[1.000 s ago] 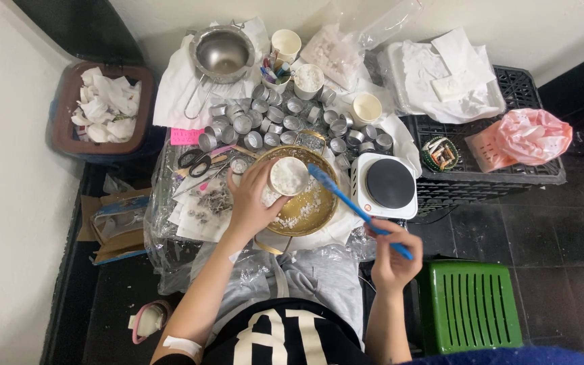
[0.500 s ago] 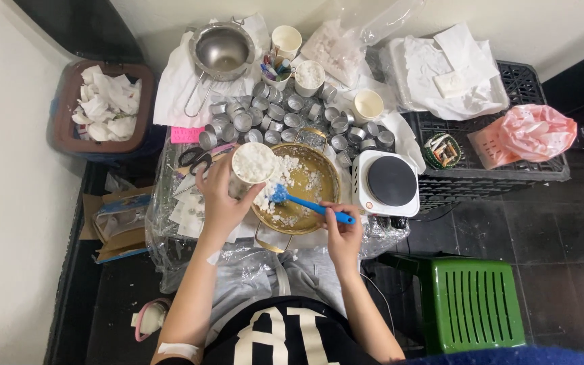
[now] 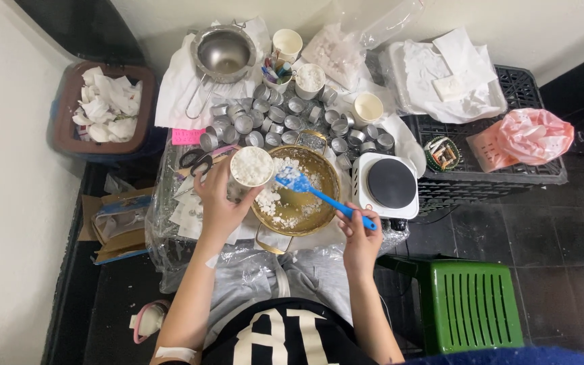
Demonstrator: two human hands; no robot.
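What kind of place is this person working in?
Probably a makeshift home candle-making corner on the floor: many small round metal tins, a white single hotplate, and a gold pan of white wax-like chunks.

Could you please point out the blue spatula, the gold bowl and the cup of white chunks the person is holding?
blue spatula (image 3: 326,199): head view, on the middle of its handle.
gold bowl (image 3: 329,177): head view, on its right rim.
cup of white chunks (image 3: 251,165): head view, on the white filling at its top.
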